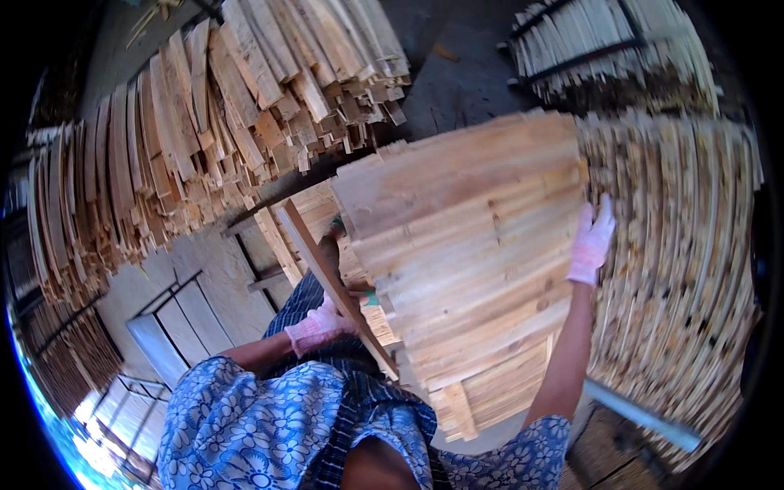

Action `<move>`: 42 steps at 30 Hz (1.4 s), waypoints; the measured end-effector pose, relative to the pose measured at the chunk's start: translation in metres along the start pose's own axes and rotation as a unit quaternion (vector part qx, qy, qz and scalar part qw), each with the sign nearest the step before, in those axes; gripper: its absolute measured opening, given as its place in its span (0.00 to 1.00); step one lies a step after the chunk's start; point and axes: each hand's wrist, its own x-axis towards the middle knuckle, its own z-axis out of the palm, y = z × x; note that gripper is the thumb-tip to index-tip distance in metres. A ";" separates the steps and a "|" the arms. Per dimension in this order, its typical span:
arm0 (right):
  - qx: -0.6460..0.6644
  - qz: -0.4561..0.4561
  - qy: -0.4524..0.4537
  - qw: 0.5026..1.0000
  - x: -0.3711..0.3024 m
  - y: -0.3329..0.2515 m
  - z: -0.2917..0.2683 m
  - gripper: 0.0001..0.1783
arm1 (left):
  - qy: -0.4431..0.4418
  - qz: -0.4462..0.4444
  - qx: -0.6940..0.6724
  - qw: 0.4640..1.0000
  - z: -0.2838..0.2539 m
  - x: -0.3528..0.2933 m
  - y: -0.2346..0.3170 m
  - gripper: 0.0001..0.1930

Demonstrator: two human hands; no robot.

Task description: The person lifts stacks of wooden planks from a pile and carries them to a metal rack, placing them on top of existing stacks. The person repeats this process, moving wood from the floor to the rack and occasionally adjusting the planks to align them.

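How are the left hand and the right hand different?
The left hand grips a plank; the right hand holds nothing.
The left hand is closed around its plank; the right hand is open, fingers spread.
The left hand is closer in; the right hand reaches farther out, by the right edge of the boards.
Both wear pink gloves.

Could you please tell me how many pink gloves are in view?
2: the left glove grips a plank; the right glove is at the right edge of the central boards. I see no others.
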 end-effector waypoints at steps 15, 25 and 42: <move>0.136 0.051 -0.207 0.968 0.157 0.044 0.088 0.46 | -0.015 -0.133 0.048 0.990 0.042 0.062 0.025 0.48; 0.034 0.002 -0.007 0.999 0.094 -0.052 0.061 0.35 | -0.099 -0.086 -0.028 0.991 0.016 0.057 0.027 0.50; 0.503 0.471 0.123 0.714 -0.335 0.118 0.052 0.44 | -0.030 0.449 0.392 0.803 -0.022 0.081 0.352 0.32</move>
